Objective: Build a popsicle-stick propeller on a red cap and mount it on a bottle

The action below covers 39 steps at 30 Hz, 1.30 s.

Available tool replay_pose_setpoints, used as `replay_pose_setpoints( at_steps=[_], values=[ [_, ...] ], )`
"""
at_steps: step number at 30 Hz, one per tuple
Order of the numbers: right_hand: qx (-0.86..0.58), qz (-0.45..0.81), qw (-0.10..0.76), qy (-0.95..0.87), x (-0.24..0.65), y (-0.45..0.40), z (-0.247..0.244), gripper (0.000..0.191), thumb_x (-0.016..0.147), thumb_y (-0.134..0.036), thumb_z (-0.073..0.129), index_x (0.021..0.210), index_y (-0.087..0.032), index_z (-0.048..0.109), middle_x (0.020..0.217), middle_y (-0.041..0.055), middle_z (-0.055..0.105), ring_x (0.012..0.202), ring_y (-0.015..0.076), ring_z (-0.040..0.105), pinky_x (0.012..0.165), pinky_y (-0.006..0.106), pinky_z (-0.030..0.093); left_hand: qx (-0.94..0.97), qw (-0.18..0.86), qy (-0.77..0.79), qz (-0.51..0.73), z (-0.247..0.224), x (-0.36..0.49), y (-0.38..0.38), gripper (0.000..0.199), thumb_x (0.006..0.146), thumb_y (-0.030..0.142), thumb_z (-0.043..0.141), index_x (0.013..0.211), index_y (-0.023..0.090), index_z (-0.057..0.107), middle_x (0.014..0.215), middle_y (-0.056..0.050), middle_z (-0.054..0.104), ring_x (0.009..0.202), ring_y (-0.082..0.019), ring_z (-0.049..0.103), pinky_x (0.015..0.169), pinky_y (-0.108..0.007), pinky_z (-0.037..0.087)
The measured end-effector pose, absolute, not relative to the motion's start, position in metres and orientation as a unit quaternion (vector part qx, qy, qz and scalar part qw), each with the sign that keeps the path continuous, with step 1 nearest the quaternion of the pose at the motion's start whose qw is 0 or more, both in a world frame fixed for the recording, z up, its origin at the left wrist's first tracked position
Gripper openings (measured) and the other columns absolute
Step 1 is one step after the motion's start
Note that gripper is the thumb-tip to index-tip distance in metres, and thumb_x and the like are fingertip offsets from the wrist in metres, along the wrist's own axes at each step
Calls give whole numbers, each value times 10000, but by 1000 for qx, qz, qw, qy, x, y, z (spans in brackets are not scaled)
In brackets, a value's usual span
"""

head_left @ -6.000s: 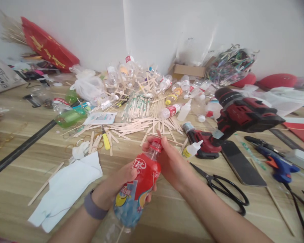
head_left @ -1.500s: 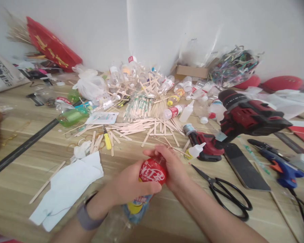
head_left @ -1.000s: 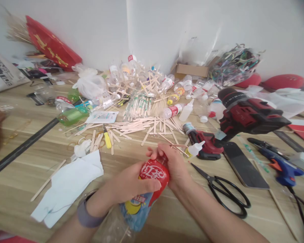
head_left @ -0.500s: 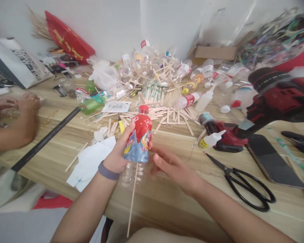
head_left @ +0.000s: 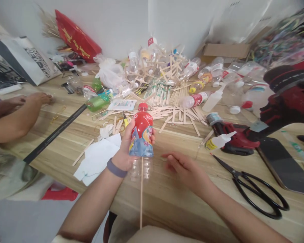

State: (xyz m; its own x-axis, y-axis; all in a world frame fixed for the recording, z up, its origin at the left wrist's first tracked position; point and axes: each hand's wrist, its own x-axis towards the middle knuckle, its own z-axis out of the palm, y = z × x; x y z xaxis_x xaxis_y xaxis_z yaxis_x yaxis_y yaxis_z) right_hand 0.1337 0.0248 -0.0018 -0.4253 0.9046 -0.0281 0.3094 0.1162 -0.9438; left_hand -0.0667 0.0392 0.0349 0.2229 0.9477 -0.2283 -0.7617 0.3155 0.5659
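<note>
My left hand (head_left: 126,148) is wrapped round a plastic bottle (head_left: 142,131) with a red cap and a red and blue label. The bottle is held upright, its clear lower part below my grip. A thin wooden stick (head_left: 142,192) runs down from the label's lower edge, past the bottle's base, towards my lap. To the right of the bottle and apart from it is my right hand (head_left: 184,168). Its thumb and index finger are close together and the other fingers curl under, slightly blurred. Whatever thin thing they pinch cannot be made out.
Black-handled scissors (head_left: 258,189), a phone (head_left: 286,165), a glue bottle (head_left: 219,141) and a red power tool (head_left: 239,135) lie at the right. Wooden sticks (head_left: 182,116) and plastic bottles pile up behind. White paper (head_left: 98,155) lies left. Another person's hands (head_left: 38,99) work at far left.
My right hand has drawn away from the bottle to the right. My left hand keeps its grip, and the stick hangs more vertically. The whole view has shifted slightly.
</note>
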Motion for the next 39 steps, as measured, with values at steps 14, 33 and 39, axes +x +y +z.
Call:
replay_pose_setpoints(
  at_steps=[14,33,39],
  values=[
    [-352,756,117,-539,118,-23,14,530,802,-676,547,706,-158,598,667,12,617,470,70,473,489,220,333,154,658,375,635,33,-60,38,369,863,477,570,821,124,670,706,-47,706,551,-140,646,533,-231,505],
    [-309,855,123,-398,115,-27,-14,593,653,-712,706,820,-158,574,681,9,666,452,46,488,461,184,321,114,679,369,624,34,-59,38,415,910,447,511,766,102,690,663,-75,716,520,-146,659,503,-225,543],
    [-314,864,108,-378,117,-26,-15,558,662,-666,738,765,-137,592,611,-10,625,425,22,435,431,182,228,117,672,371,629,35,-59,38,383,902,453,524,801,119,684,685,-63,721,534,-158,668,479,-232,536]
  ],
)
